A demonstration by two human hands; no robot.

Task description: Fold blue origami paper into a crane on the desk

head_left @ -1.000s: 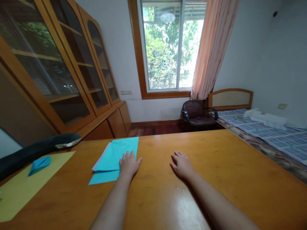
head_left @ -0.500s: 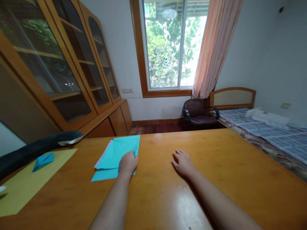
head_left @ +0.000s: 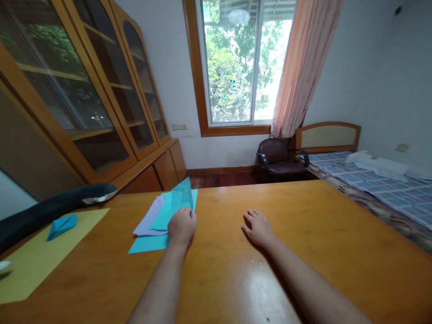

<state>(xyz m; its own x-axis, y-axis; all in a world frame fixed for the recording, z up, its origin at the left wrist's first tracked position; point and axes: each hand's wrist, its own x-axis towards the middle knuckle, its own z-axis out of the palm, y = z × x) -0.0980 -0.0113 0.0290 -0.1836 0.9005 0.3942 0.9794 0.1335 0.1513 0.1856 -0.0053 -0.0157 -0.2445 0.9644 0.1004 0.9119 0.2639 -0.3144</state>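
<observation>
My left hand (head_left: pixel 182 226) is closed on the right edge of a turquoise sheet of paper (head_left: pixel 171 208), which it holds tilted up off the stack. Under that sheet lie a pale lilac sheet (head_left: pixel 148 222) and another turquoise sheet (head_left: pixel 147 244), both flat on the wooden table (head_left: pixel 219 270). The fingertips of this hand are partly hidden from me. To the right, my right hand (head_left: pixel 259 228) rests palm down on the bare tabletop, fingers spread, holding nothing.
A folded blue paper piece (head_left: pixel 62 226) sits on a yellow sheet (head_left: pixel 37 265) at the left. Behind them is a dark curved padded object (head_left: pixel 57 207). Past the table stand a glass-door cabinet (head_left: pixel 135 153), an armchair (head_left: pixel 280 157) and a bed (head_left: pixel 378 180).
The top turquoise sheet has been lifted and shifted right by my left hand, uncovering more of the lilac sheet. My right hand stays in place.
</observation>
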